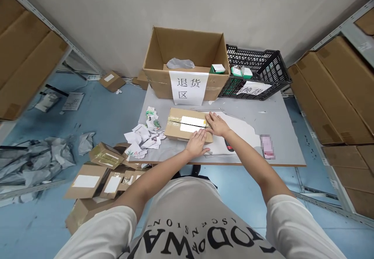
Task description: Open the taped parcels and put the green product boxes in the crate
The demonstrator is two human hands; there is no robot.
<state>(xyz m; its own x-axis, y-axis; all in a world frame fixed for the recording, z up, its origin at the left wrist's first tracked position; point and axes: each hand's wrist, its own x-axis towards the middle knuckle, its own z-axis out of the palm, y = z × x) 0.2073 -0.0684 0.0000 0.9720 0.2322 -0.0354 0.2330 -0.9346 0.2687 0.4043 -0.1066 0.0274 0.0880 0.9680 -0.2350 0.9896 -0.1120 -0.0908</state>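
Note:
A small taped cardboard parcel [178, 128] with a white label lies on the grey table [274, 114]. My left hand [196, 144] rests on its near right corner, fingers together and flat. My right hand [216, 124] presses on its right end, fingers spread over the tape. Neither hand grips it. A dark red-tipped tool [229, 146] lies on white paper [245, 132] just right of my right wrist.
A big open carton [159, 60] with a paper sign stands at the table's back, a black plastic crate [263, 66] beside it. Torn paper scraps [144, 134] lie left of the parcel. Small parcels [101, 173] are piled on the blue floor. Shelves with cartons flank both sides.

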